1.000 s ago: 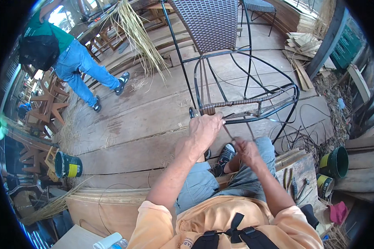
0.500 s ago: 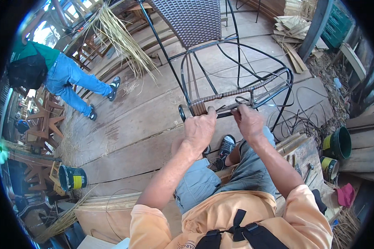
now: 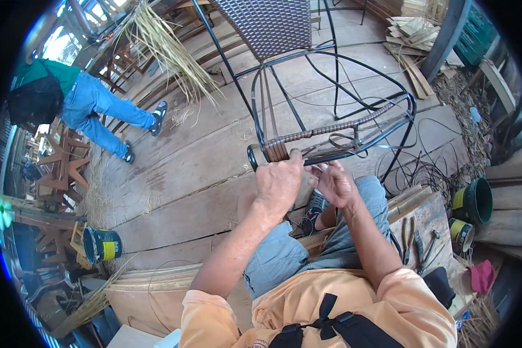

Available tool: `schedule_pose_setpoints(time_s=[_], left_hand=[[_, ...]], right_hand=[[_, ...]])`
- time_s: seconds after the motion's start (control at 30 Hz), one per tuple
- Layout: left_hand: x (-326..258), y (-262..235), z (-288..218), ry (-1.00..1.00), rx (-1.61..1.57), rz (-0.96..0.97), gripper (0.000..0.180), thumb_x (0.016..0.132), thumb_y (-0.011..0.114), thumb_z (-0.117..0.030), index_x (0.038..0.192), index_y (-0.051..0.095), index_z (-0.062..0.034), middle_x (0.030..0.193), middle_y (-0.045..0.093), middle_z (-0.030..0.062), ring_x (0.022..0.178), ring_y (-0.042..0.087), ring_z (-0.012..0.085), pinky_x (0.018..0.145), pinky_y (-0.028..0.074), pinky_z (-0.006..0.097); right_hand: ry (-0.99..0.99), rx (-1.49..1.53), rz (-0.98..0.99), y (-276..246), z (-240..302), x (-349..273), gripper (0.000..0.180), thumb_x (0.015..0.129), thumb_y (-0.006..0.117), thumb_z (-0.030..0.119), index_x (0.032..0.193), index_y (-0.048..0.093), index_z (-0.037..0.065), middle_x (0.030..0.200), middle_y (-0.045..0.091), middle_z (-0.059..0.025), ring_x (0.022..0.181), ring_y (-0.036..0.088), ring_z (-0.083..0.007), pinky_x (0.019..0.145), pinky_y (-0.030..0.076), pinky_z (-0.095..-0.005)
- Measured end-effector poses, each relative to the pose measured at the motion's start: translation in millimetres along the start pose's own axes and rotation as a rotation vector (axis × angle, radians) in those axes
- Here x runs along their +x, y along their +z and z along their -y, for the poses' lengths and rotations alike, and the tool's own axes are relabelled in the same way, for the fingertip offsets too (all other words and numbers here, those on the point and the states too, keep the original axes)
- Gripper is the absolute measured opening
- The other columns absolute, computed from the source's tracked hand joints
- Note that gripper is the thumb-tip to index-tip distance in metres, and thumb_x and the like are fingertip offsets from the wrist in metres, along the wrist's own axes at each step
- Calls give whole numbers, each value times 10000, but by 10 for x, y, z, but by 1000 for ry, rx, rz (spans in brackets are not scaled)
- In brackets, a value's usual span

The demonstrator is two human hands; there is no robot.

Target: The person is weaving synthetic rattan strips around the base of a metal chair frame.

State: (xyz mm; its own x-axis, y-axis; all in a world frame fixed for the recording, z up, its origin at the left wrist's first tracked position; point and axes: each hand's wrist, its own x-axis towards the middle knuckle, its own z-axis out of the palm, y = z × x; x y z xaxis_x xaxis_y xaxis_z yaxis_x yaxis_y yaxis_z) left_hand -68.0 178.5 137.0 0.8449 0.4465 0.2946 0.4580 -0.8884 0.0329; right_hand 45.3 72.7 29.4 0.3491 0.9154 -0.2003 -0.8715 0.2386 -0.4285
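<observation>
A black metal chair frame (image 3: 346, 154) stands before me, its seat partly wound with brown flat weaving strip (image 3: 336, 127). My left hand (image 3: 279, 181) is closed at the front corner, thumb up against several side-by-side strips (image 3: 276, 151) wrapped over the rail. Just to its right, my right hand (image 3: 334, 184) is held low beside the front rail, palm partly turned up and fingers curled together. What its fingertips pinch is too small to make out. A loose loop of strip (image 3: 341, 140) curls above the rail. The woven backrest (image 3: 272, 29) rises beyond the seat.
Pliers (image 3: 410, 239) and a hammer (image 3: 430, 246) lie on a wooden board at my right. Green buckets (image 3: 477, 200) stand farther right, near a tangle of loose strips (image 3: 429, 174). Another person (image 3: 93, 101) stands at the left, near a hanging bundle of dry fibre (image 3: 162, 49).
My right hand has dropped from the loop above the rail to just below it, turning its palm upward. The left hand stays at the corner. The frame has shifted slightly.
</observation>
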Motion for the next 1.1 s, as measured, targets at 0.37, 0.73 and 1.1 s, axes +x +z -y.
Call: schedule_pose_setpoints(time_s=[0.37,0.73,1.1], left_hand=[[23,-152,24,-41,-71,108,167,794,606,-249,874,573,-106,501,572,98,472,605,256,436,465,358],[33,-144,1,-67,-104,84,210,772,635,-216,955,600,-121,536,582,105,515,614,274,466,479,370],[-708,649,-209,-462,-757,-190,239,897,474,-141,1060,530,24,926,604,216,891,579,355,795,447,402]], right_hand=[[28,100,268,-61,-136,335,251,785,557,5,1035,535,12,1089,580,-112,995,567,-246,773,513,-400],[-49,-380,-275,272,-574,505,199,867,496,228,750,545,75,647,528,-12,520,498,-119,429,384,-243],[612,-836,-180,125,-387,76,260,859,440,220,651,498,76,528,434,-3,421,388,-113,377,272,-264]])
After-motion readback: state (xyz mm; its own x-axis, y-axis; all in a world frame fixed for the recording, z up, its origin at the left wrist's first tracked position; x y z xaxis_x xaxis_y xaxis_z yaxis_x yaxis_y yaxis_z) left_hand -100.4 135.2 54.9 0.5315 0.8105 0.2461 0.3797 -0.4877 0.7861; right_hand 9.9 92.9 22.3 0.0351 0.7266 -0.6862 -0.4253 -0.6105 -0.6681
